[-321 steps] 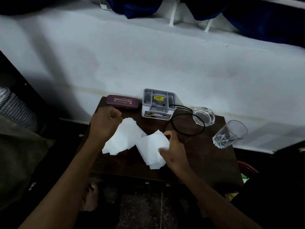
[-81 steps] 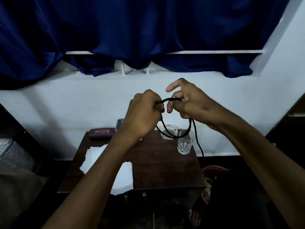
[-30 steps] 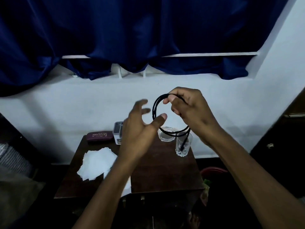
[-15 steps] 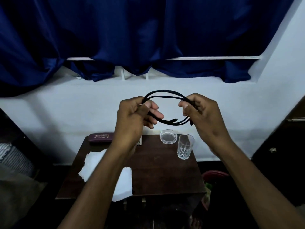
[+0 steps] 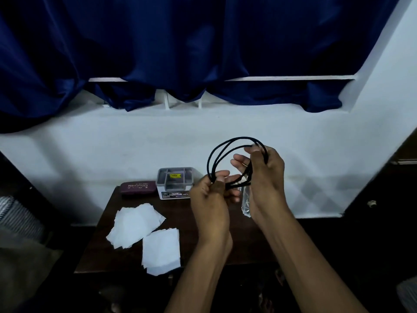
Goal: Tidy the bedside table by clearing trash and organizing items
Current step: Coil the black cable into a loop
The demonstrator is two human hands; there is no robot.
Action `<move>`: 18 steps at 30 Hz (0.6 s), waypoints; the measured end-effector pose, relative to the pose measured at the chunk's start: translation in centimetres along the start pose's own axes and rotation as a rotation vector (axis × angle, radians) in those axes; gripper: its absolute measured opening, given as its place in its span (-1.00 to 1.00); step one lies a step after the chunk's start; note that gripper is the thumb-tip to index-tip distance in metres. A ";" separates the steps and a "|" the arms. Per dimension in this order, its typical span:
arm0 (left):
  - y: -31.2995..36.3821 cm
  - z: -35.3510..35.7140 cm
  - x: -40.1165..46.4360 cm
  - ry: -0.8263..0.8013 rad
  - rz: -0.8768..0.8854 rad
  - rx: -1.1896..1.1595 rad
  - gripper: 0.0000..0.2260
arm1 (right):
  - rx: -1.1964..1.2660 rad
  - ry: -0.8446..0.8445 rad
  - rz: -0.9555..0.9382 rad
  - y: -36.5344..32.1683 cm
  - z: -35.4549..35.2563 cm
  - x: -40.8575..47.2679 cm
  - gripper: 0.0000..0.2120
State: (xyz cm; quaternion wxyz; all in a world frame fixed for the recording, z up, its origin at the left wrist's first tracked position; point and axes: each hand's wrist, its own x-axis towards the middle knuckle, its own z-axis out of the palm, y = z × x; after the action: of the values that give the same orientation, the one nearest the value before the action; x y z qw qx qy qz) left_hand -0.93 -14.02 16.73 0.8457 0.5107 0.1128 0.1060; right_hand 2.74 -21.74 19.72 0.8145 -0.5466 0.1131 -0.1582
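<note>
A black cable (image 5: 222, 150), coiled into several loops, hangs in the air above the dark wooden bedside table (image 5: 108, 245). My left hand (image 5: 209, 197) pinches the lower part of the coil. My right hand (image 5: 264, 175) grips its upper right side. Two piles of white tissue paper lie on the table's left half, one (image 5: 135, 223) nearer the wall and one (image 5: 161, 253) at the front edge. A maroon glasses case (image 5: 138, 188) and a grey-and-white box (image 5: 174, 182) stand at the back. The drinking glass (image 5: 246, 202) shows partly behind my right hand.
A white wall rises behind the table, with dark blue curtains (image 5: 180, 48) hanging above a window ledge. Striped fabric (image 5: 15, 220) lies at the far left. The floor around the table is dark.
The coil has turned from a flat loop held left and right to an upright one. My left hand has dropped to its bottom. The view has tilted down, showing the grey-and-white box again.
</note>
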 end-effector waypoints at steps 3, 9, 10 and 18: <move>-0.9 -0.9 -0.1 -0.061 -0.022 0.173 -0.80 | -0.142 -0.070 -0.015 0.4 -0.4 0.5 -0.80; -2.4 -5.8 4.7 -0.236 0.083 0.821 -0.69 | -0.528 -0.371 0.123 3.2 -3.6 2.6 -0.78; -3.0 -6.3 5.2 -0.311 0.049 0.854 -0.71 | -0.556 -0.426 0.217 4.2 -4.1 2.5 -0.77; -9.6 -10.1 8.4 -0.336 -0.314 0.919 -0.80 | -0.442 -0.503 0.596 12.9 -6.2 4.4 -0.82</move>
State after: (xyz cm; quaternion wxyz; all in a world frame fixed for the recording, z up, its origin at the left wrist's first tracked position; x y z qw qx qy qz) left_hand 4.61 -7.39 2.96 0.5461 0.8165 0.0858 -0.1664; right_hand 6.26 -24.20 5.41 0.6905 -0.6723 0.0954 0.2493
